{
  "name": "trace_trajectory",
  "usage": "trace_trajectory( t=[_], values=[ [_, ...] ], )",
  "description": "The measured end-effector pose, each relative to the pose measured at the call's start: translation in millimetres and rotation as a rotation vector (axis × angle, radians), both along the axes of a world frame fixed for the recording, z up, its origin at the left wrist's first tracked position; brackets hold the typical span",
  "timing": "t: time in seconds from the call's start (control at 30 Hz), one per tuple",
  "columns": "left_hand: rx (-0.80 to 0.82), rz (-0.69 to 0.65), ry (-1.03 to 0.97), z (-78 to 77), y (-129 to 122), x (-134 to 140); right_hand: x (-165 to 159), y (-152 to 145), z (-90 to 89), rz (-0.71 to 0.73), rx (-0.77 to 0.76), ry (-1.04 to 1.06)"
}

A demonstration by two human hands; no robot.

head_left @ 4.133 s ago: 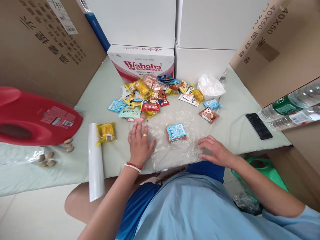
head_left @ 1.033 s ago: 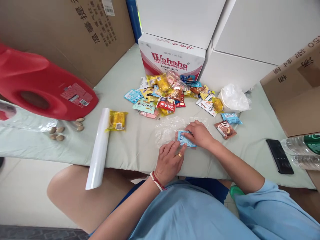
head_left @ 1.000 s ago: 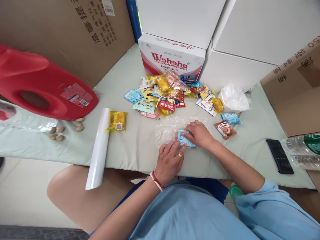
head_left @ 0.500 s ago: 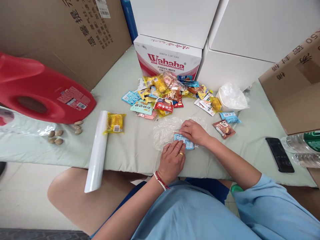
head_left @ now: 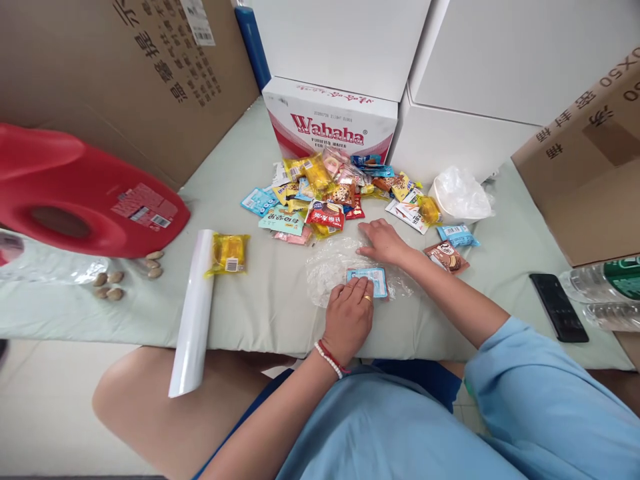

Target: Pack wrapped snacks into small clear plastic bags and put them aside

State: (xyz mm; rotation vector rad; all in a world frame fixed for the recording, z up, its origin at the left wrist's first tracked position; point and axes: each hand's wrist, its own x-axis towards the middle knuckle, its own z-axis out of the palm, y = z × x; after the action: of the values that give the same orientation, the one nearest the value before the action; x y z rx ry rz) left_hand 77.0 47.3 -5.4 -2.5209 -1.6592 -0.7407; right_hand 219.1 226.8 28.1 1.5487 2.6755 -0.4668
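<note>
pressing blue packet (head_left: 381,281) mid-frame with flat-fingered left hand (head_left: 350,313), perhaps touching film (head_left: 326,279) with spread-fingered right hand (head_left: 384,243); could crumple by dragging.

So the light-blue snack packet (head_left: 376,278) is lying flat near the front of the table (head_left: 280,300), printed face up, lower left part covered by the left hand (head_left: 350,317). A reddish-brown edge pokes out on its right, probably a second packet underneath, hard to be sure. Clear plastic film (head_left: 323,267), super crinkly, is spread out around it.
</note>
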Motion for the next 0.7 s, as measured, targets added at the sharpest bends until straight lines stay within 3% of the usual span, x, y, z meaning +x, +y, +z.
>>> trace_trajectory(
  t=[0.13, 0.2, 0.3, 0.37, 0.43, 0.53, 0.63, 0.7],
  values=[
    [-0.02, -0.015, 0.064, 0.1, 1.1, 2.4, -7.2, 14.4, 12.1, 0.038, -0.176, -0.02],
    [-0.036, -0.012, 0.074, -0.8, 0.7, 3.7, -4.2, 13.1, 24.0, 0.091, -0.186, 0.021],
    [-0.055, -0.009, 0.048, -2.7, 0.1, 5.5, 7.0, -8.0, 39.6, 0.194, -0.126, 0.156],
    [-0.063, -0.025, 0.014, -4.6, 1.4, 5.1, 16.1, -33.2, 40.3, 0.308, -0.131, 0.25],
    [-0.076, -0.057, -0.036, -7.2, 4.2, 1.3, 24.9, -61.3, 29.9, 0.393, -0.16, 0.333],
    [-0.101, -0.159, -0.161, -10.1, 6.5, -13.2, 34.9, -95.7, 1.4, 0.367, -0.108, 0.438],
    [-0.13, -0.255, -0.395, -9.4, -0.5, -33.6, 38.5, -114.6, -24.2, 0.348, -0.004, 0.451],
    [-0.171, -0.204, -0.617, -6.8, -7.9, -47.1, 37.8, -120.7, -33.4, 0.354, 0.034, 0.408]
  ],
)
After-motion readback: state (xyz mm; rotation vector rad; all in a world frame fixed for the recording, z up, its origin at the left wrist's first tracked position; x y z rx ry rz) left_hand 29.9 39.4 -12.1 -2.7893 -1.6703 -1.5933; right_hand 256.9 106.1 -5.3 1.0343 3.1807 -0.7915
